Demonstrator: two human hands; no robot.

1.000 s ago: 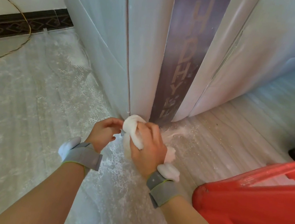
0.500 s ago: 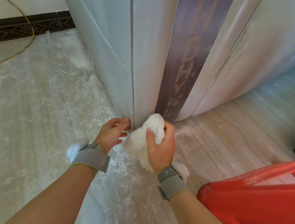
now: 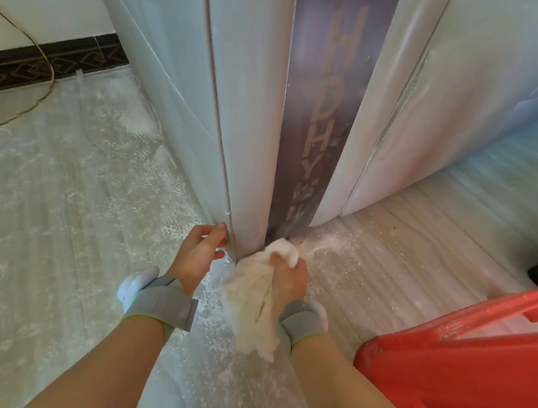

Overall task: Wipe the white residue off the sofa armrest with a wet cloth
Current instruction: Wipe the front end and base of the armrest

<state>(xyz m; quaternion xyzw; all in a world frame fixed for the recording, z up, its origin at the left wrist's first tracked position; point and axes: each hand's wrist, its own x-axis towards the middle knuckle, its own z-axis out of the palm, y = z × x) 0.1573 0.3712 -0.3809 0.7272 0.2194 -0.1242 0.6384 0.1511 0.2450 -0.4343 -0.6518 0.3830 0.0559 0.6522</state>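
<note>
The sofa armrest [image 3: 240, 103] rises as a tall, smooth, pale grey-white upholstered block w/ piped seams running down it, and a dark purple-brown strip [image 3: 321, 114] set into its front, lettered "HDHY" in dull gold. Its base meets the floor [image 3: 34, 240], a pale striped surface dusted w/ white powdery residue [image 3: 148, 166] – grainy, speckled, thickest near the armrest's foot and fanned out to the right of it. The right hand [image 3: 288, 275] is clenched around a white cloth [image 3: 257, 302], fluffy and wadded; fingers curled tight over the top of it, the bunched end pressed down at the bottom of the dark strip where it meets the floor, the rest of the cloth hanging loose back over the wrist. The left hand [image 3: 200, 249] holds nothing – fingers half-curled, fingertips touching the lower edge seam of the armrest just left of the cloth. Both wrists wear grey fabric wristbands [image 3: 163, 303] w/ a white rounded piece on the outer side. A red plastic stool [image 3: 464, 376], glossy w/ moulded ribs, sits at lower right, near the right forearm. A thin yellowish cable [image 3: 15, 106] snakes across the floor at far left, by a dark patterned skirting strip [image 3: 38, 67] under a white wall.
</note>
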